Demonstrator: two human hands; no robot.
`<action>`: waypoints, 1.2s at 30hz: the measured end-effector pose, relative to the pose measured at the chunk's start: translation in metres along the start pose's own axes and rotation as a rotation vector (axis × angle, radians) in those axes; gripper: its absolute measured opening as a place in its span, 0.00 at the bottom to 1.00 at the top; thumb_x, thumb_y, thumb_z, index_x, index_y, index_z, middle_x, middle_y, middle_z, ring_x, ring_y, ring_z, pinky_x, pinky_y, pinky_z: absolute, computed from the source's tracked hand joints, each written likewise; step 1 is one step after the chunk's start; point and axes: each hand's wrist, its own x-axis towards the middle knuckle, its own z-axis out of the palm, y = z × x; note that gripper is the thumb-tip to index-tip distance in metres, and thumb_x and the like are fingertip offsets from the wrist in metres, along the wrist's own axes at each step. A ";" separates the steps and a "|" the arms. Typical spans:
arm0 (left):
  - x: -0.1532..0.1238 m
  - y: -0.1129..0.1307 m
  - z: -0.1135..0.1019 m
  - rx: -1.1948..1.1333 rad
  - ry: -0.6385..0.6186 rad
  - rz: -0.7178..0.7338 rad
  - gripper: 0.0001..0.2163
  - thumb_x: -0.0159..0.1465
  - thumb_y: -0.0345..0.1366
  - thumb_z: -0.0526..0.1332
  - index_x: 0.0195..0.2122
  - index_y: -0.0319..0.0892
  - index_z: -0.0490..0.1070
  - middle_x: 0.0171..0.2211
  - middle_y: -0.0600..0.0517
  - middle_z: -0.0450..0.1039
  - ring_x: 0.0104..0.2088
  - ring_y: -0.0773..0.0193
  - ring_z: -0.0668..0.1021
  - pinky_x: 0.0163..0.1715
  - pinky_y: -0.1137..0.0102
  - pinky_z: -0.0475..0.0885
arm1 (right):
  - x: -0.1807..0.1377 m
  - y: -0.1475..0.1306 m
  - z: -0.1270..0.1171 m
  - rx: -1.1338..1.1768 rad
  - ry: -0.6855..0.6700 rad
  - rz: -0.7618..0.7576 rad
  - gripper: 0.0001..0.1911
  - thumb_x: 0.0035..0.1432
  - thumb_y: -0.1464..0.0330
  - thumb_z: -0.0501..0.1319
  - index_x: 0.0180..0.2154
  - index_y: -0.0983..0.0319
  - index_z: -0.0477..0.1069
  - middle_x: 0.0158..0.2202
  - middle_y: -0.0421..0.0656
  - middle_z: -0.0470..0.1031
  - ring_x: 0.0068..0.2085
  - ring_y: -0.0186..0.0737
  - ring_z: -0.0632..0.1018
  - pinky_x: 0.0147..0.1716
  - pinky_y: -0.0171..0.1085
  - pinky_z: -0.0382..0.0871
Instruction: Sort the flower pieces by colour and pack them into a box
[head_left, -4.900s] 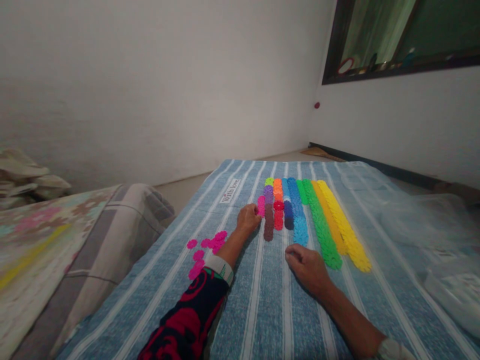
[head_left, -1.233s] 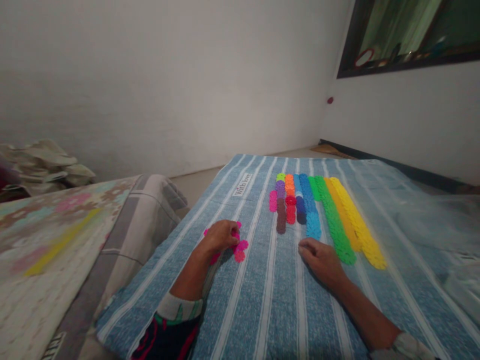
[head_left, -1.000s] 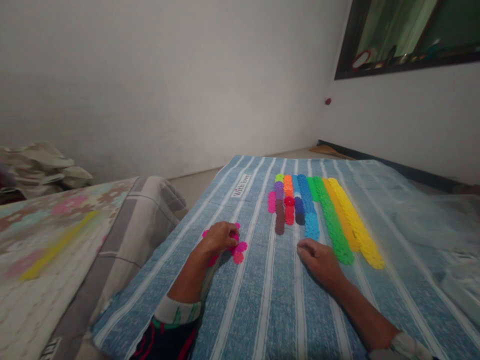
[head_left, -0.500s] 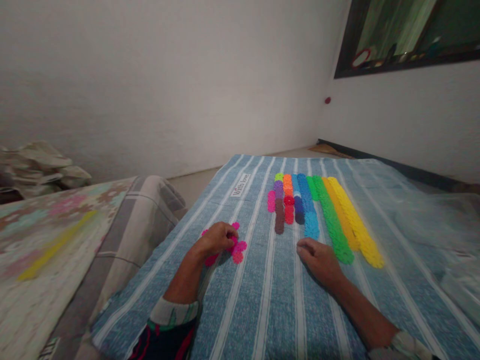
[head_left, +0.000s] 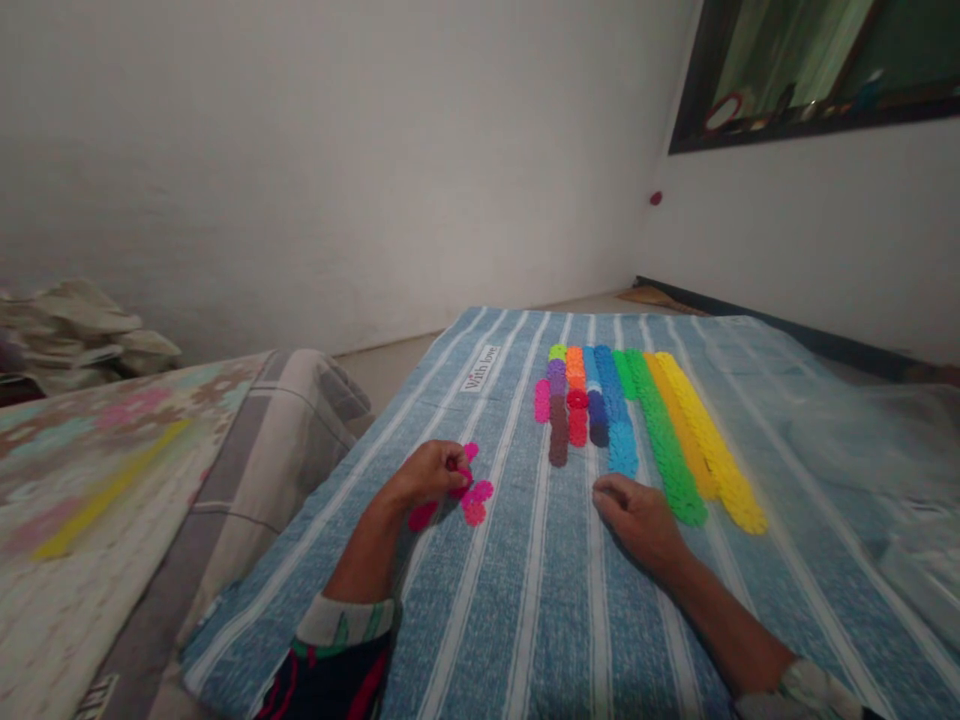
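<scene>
- Since about five seconds ago the left hand (head_left: pixel 426 476) has come away from the short pink strip (head_left: pixel 542 400) at the left edge of the coloured rows (head_left: pixel 664 440) and now sits on the loose pink discs (head_left: pixel 474 503), on the near-left side of the rows.
- Over the last second little has changed: the left hand has stayed on that pile, and the right hand (head_left: pixel 634 510) has kept its place just below the near end of the rows.
- The left hand's fingers are bent down and pinched on a pink disc. Whether the disc is lifted off the striped blue cloth (head_left: pixel 525 620) is not clear.
- The right hand rests knuckles-up with its fingers curled under, so its palm is hidden.
- The left hand covers part of the pile. About five loose pink discs show around it.
- The rows form roughly eight strips side by side. Single discs in them are too small to count.
- Right of the rows, a clear plastic sheet (head_left: pixel 862 440) is cut off by the frame edge.
</scene>
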 end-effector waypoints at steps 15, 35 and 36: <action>0.092 0.052 0.047 -0.061 0.266 0.172 0.04 0.43 0.31 0.64 0.19 0.38 0.70 0.16 0.59 0.64 0.20 0.71 0.65 0.23 0.74 0.59 | 0.003 -0.004 0.002 0.025 0.025 0.000 0.13 0.56 0.64 0.53 0.32 0.60 0.74 0.25 0.40 0.76 0.28 0.39 0.75 0.29 0.35 0.60; 0.125 0.058 0.072 0.435 0.426 0.095 0.14 0.53 0.28 0.61 0.41 0.37 0.79 0.37 0.47 0.79 0.39 0.61 0.77 0.41 0.70 0.68 | 0.005 0.000 0.004 0.014 0.026 -0.004 0.12 0.57 0.64 0.54 0.33 0.60 0.75 0.25 0.40 0.76 0.28 0.38 0.76 0.28 0.33 0.60; 0.122 0.059 0.073 0.453 0.435 0.091 0.13 0.54 0.28 0.61 0.41 0.38 0.79 0.37 0.47 0.78 0.39 0.61 0.77 0.41 0.70 0.68 | 0.006 0.000 0.004 0.009 0.026 -0.003 0.12 0.57 0.64 0.54 0.33 0.60 0.75 0.24 0.40 0.76 0.28 0.38 0.76 0.28 0.33 0.60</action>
